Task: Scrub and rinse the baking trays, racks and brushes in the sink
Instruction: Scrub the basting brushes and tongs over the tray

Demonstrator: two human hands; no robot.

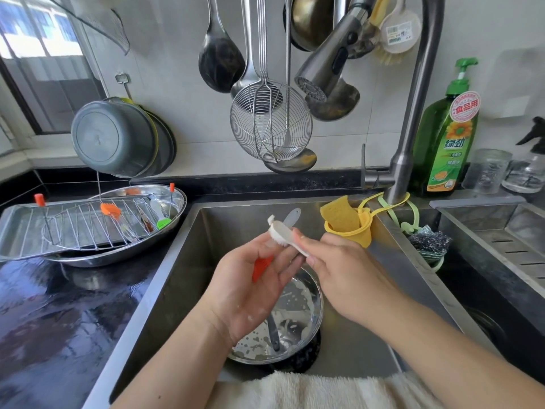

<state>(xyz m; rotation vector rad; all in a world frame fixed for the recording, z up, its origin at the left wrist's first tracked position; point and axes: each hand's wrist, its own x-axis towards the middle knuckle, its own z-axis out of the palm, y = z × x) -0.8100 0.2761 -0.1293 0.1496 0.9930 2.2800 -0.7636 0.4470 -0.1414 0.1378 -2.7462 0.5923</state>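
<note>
Over the sink [177, 261], a white scrub brush [284, 234] is pinched by the right hand [345, 270] and worked against the orange brush [261, 267] gripped in the left hand [250, 281]. Scrubbing is judged underway; rinsing under the tap [321, 75] is called for next.

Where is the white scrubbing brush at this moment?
In the head view it is mid-frame above the sink: the right hand grips the white scrubbing brush by its handle, bristles against the left hand, which holds an orange brush.
</note>
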